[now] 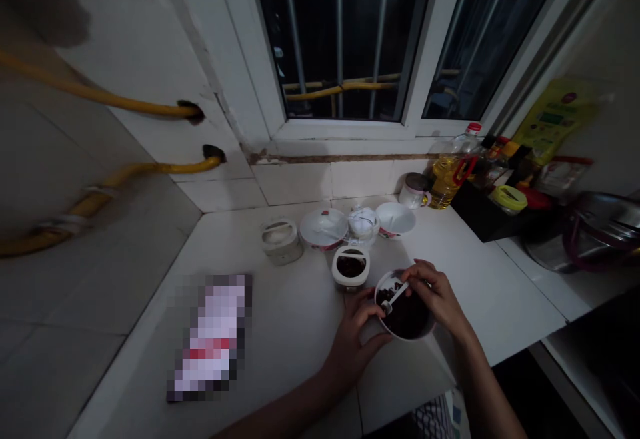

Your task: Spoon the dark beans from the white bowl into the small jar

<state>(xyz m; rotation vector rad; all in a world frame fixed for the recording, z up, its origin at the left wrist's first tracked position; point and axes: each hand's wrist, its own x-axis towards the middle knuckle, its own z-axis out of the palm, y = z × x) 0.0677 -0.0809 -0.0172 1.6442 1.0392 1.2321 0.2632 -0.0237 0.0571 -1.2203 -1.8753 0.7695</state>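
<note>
Head view, angled down onto a white tiled countertop. White bowl held tilted near the counter's front edge, with dark, lumpy food inside. Left hand closed, fingers curled against the bowl's left side, gripping it. Right hand closed over the bowl's far rim, pinching the handle of a white spoon; spoon head down inside the bowl, on the food.

Just beyond the bowl, a small white tub holding similar dark contents. Farther back, in a loose row: white lidded pot, white dish with a spoon resting in it, glass jar with white contents, white bowl. Against the wall: white mug, yellow cooking-oil bottle, black caddy of condiments. Steel pot with glass lid at far right. Pixelated packet lying on the counter, left of the hands. Yellow gas pipes along the left wall; barred window above the counter.
</note>
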